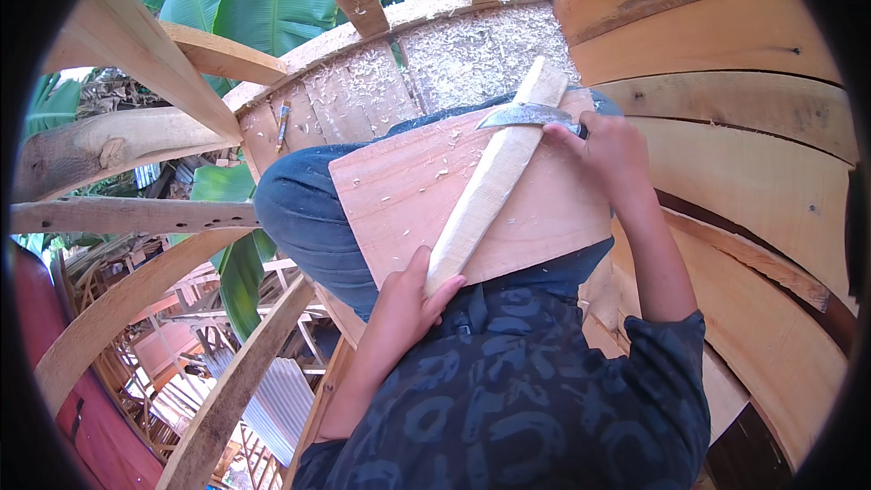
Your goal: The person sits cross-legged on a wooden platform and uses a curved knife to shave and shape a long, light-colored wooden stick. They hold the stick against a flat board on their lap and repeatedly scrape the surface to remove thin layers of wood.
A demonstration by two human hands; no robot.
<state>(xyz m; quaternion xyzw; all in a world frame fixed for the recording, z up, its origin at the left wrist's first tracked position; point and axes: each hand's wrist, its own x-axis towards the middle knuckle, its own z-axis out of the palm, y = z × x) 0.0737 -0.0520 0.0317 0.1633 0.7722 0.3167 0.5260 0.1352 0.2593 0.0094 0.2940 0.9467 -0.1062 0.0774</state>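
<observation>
A pale, roughly squared length of wood slants across a flat reddish board that rests on my lap. My left hand is closed round the near end of the wood, thumb on top. My right hand grips a knife with a curved metal blade; its handle is mostly hidden in my fist. The blade lies across the wood near its far end, tip toward the left. Small shavings are scattered on the board.
Shavings cover the planked floor ahead of my knees. A small slim object lies on the floor at the left. Overlapping planks form a wall on my right. Wooden posts and rails stand at the left, with openings between them.
</observation>
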